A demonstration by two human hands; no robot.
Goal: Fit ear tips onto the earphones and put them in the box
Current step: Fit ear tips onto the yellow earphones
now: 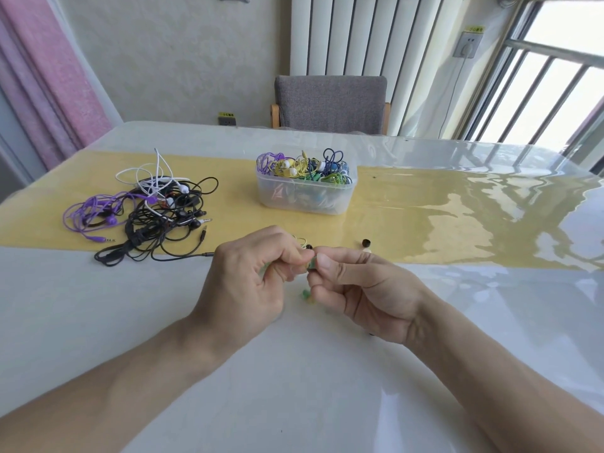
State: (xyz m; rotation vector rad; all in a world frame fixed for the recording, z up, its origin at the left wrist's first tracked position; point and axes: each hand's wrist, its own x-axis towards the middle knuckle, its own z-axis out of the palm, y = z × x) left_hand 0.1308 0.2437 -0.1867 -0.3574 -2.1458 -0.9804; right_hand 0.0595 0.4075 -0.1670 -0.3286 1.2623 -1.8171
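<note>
Head view: both hands meet over the table, pinching a small green earphone piece between them.

Left hand [251,276] w/ fingers curled, thumb & forefinger tips pinching at the small green earphone bud [312,265]; right hand [356,289] curled too, thumb on top of the same bud. Can't tell if an ear tip is on it, too hidden. A loose black ear tip [366,243] sits on the yellow runner just beyond the right hand. Clear plastic box [305,194], full of coloured earphones, stands farther back, centre. Tangle of black, white & purple wired earphones [147,217] lies to the left on the glossy white table [98,305].
</note>
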